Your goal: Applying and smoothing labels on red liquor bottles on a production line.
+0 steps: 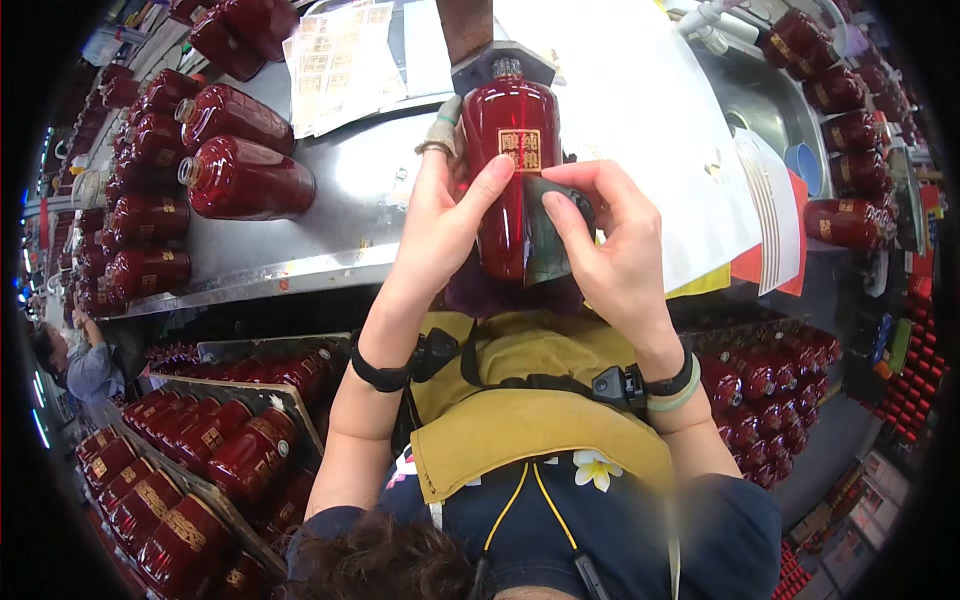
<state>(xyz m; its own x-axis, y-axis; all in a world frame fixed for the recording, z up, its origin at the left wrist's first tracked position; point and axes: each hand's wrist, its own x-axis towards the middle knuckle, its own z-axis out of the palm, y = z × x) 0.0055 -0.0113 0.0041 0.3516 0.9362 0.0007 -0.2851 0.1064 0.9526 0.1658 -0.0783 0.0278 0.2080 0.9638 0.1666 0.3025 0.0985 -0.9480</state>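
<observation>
The left hand [435,215] wraps the red glass bottle [508,150] from its left side, thumb pressed on the front beside the gold square label [519,150]. The right hand [605,245] pinches a dark label sheet [548,235] against the bottle's lower right. The bottle is held above the steel table [340,215]. It looks heavy, glossy, slippery and breakable; best gripped around its body. 2 similar bottles [240,150] lie left of it.

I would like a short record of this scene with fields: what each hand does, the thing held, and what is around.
left hand: grips the red bottle from its left side, thumb on the front
right hand: presses a dark sheet against the bottle's lower right
bottle: glossy red, gold square label, neck pointing away
table: shiny metal, more red bottles lying at left
label sheets: on the table, far side
</observation>
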